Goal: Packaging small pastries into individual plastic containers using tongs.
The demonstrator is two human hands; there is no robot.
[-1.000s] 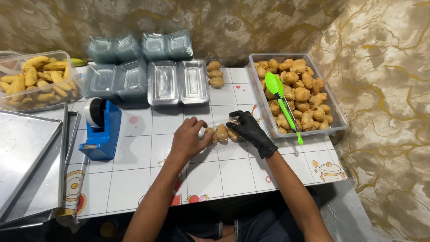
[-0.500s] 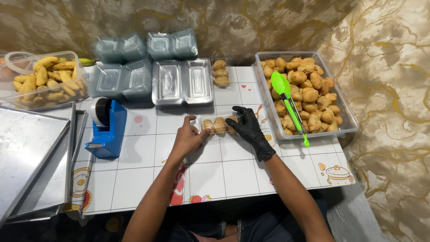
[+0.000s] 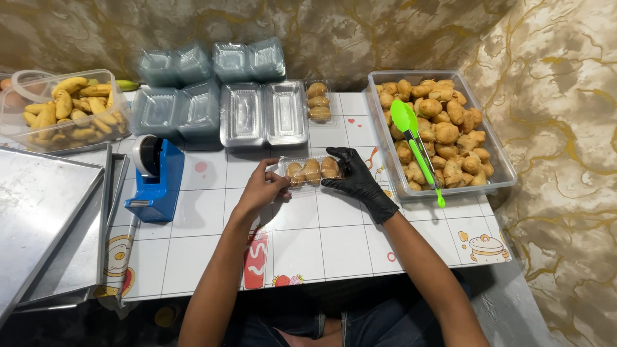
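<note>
1. A clear box [image 3: 312, 172] with three brown pastries is held near the middle of the table [image 3: 334, 241], between both hands.
2. Its left end is pinched by the bare left hand [image 3: 262, 191], fingers curled.
3. Its right end is gripped by the black-gloved right hand [image 3: 357, 182], fingers pressed against it.
4. A tub [image 3: 498, 157] of pastries is set at the right edge, with green tongs [image 3: 414, 142] laid on it.
5. A blue tape dispenser [image 3: 156, 180] stands left of the hands.
6. Empty boxes [image 3: 263, 114] are stacked along the far edge.

head view, looking down (close) at table [image 3: 321, 238]
</note>
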